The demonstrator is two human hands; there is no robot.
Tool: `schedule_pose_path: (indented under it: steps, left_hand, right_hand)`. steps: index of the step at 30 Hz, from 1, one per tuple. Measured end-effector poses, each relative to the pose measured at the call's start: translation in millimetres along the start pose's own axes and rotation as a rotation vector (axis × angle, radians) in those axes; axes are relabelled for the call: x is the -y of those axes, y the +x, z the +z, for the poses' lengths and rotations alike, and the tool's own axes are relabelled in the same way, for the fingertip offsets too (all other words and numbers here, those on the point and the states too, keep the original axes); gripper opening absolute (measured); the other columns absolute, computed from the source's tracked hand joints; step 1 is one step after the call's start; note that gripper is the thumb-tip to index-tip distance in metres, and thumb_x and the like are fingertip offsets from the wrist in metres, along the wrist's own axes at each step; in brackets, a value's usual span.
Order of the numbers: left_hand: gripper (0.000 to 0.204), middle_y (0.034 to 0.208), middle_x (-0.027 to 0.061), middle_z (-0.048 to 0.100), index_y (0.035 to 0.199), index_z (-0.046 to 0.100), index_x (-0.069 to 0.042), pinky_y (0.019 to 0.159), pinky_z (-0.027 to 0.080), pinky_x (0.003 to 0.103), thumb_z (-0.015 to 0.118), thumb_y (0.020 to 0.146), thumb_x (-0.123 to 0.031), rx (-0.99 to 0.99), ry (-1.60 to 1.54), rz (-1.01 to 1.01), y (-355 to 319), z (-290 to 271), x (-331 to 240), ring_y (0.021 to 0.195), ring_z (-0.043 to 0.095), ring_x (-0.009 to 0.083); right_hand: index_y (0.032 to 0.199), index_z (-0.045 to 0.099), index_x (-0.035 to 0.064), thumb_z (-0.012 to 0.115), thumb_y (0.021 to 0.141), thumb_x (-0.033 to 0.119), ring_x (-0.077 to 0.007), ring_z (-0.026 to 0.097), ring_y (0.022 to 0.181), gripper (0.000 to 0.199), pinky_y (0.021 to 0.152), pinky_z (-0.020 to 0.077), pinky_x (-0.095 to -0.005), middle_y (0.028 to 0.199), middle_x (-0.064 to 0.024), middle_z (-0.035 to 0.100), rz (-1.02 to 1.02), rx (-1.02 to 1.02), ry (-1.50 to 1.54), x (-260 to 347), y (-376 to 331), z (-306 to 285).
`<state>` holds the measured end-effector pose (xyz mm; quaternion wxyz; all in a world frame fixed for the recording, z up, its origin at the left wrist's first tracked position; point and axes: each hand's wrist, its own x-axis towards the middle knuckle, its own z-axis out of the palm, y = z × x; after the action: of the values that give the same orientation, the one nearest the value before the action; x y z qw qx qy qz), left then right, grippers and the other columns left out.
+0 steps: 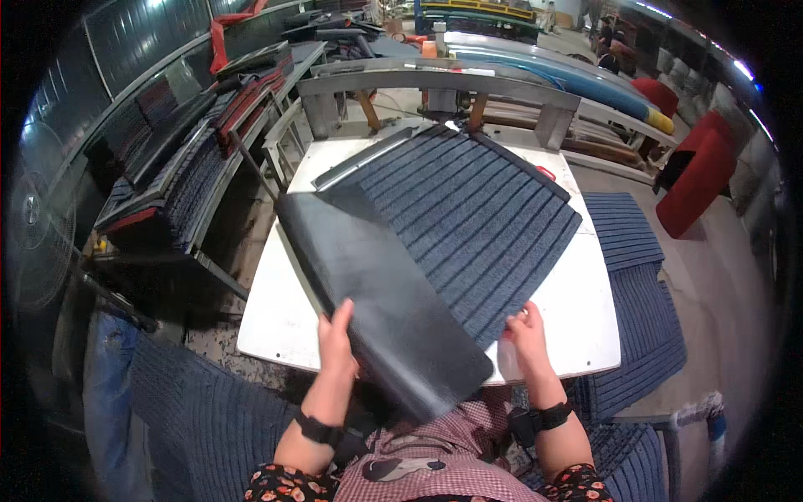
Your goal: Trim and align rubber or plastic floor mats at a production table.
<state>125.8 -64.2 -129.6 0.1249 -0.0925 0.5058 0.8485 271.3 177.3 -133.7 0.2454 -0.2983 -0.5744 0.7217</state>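
A ribbed blue-grey floor mat (468,217) lies slanted on the white worktable (573,335). Over its left part lies a sheet of smooth black backing (389,301), bent up along its left side; I cannot tell whether it belongs to the same mat or a second one. My left hand (337,345) grips the black sheet's left edge, thumb on top and fingers out of sight underneath. Close by the ribbed mat's lower right edge is my right hand (527,330), its fingers curled together; what they hold, if anything, is hidden.
A metal-edged guide strip (364,159) runs along the mat's upper left, and a dark bar (527,171) along its upper right. A small red item (545,173) lies behind that bar. Stacked mats (176,201) fill a left rack; more ribbed mats (640,318) hang at right.
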Motion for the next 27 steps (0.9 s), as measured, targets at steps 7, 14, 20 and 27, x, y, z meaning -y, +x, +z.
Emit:
schedule_pose_path:
  steps: [7, 14, 20, 27]
  left_hand:
    - [0.045, 0.11, 0.0165, 0.052, 0.116, 0.04, 0.003, 0.082, 0.046, 0.037, 0.062, 0.079, -0.012, 0.028, -0.104, -0.024, 20, -1, -18, 0.098, 0.053, 0.0256]
    - [0.044, 0.11, 0.0154, 0.052, 0.118, 0.039, 0.002, 0.082, 0.047, 0.037, 0.059, 0.081, -0.007, 0.084, -0.042, 0.047, 18, 1, -11, 0.099, 0.053, 0.0254]
    - [0.05, 0.113, 0.0177, 0.049, 0.122, 0.035, 0.001, 0.083, 0.047, 0.038, 0.061, 0.08, -0.009, 0.071, -0.051, 0.036, 16, 9, -10, 0.099, 0.053, 0.0275]
    - [0.052, 0.114, 0.0177, 0.048, 0.122, 0.035, 0.001, 0.085, 0.045, 0.039, 0.062, 0.079, -0.011, 0.097, -0.024, 0.028, 21, 5, -9, 0.101, 0.051, 0.0275]
  right_hand:
    - [0.113, 0.035, -0.0061, 0.046, 0.084, 0.0, -0.0111, 0.051, 0.062, 0.032, 0.055, 0.0465, -0.0247, 0.074, -0.0023, 0.046, 0.052, 0.009, -0.066, -10, 7, 10]
    - [0.095, 0.041, 0.0016, 0.051, 0.082, 0.002, -0.0061, 0.041, 0.059, 0.016, 0.051, 0.0399, -0.0221, 0.069, 0.0029, 0.039, 0.029, -0.007, -0.033, -4, 6, 15]
    - [0.106, 0.038, -0.0053, 0.047, 0.084, 0.003, -0.0118, 0.049, 0.057, 0.026, 0.05, 0.0453, -0.0257, 0.071, -0.0025, 0.044, -0.008, 0.003, -0.104, -10, 8, 7]
    - [0.103, 0.037, -0.0032, 0.046, 0.084, 0.003, -0.0106, 0.048, 0.058, 0.021, 0.05, 0.0449, -0.0254, 0.072, -0.0024, 0.044, -0.057, 0.021, -0.068, -14, 9, 9]
